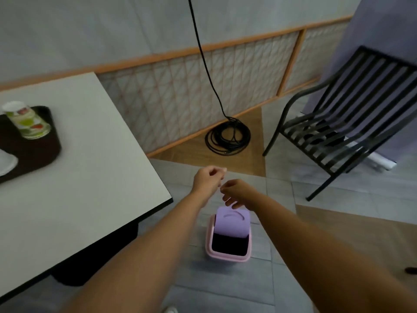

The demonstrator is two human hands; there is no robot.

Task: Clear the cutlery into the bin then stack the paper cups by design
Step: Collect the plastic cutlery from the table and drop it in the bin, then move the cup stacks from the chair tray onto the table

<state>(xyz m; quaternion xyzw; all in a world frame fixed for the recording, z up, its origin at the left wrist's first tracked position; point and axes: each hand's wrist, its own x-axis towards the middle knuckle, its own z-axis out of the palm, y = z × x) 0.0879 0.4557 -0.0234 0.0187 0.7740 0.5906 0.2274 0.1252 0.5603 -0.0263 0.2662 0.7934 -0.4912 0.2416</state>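
A small pink bin (228, 245) with a lilac swing lid stands on the floor beside the table, its dark opening facing up. Both my hands hover just above and behind it. My left hand (208, 182) has its fingers curled in and nothing shows in it. My right hand (234, 194) hangs with loosely bent fingers over the lid, holding nothing. On the table at the far left, upside-down paper cups with a green and red fruit print (27, 123) stand on a dark brown tray (45, 152). A white item (6, 163) lies at the tray's left edge, cut off. No cutlery is visible.
The white table (90, 177) fills the left side, its corner close to my left forearm. A black slatted chair (343, 123) stands at the right. A coiled black cable (228, 138) lies on the floor by the tiled wall.
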